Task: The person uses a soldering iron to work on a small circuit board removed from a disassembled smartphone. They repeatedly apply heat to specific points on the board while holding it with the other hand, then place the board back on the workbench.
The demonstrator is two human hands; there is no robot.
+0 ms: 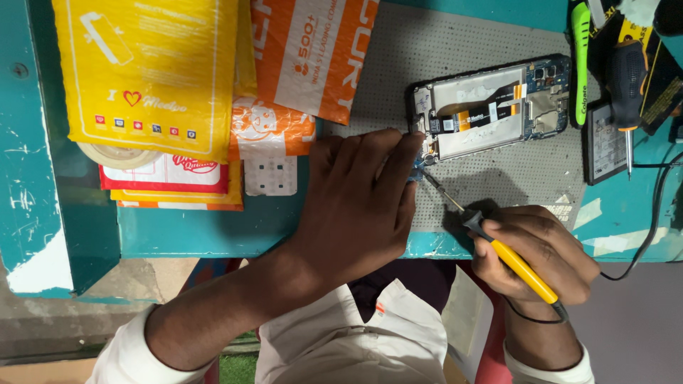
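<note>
The right hand [544,259] was closed in a pen-like grip around the yellow-handled soldering iron [516,264], thumb and forefinger pinched near the black collar. The iron's long axis ran from the near right up toward the far left, and its thin metal tip [431,182] ended at the near left corner of the opened phone [491,107]. The left hand [356,203] lay flat and palm down, fingers stretched out together and gripping nothing; its fingertips [409,142] pressed against the phone's left end, just beside the tip. Of the two, the left hand was the nearer to the phone, touching it, while the right hand sat well back at the near edge of the bench, joined to the work only through the iron.

The phone lay back-off with its long axis left to right, a pale plate and an orange-black flex cable [478,114] showing, on a grey perforated mat [512,174]. Bare mat lay open on the near side of the phone, between it and the right hand. The far side and right were more crowded: a green-handled tool [581,64], a black and yellow screwdriver [626,78] and a flat battery-like pack [606,146] were close to the phone's right end. To the left, well apart, yellow and orange mailer bags [149,71] were stacked on the teal bench [213,227]. The iron's black cord [651,227] trailed off right.
</note>
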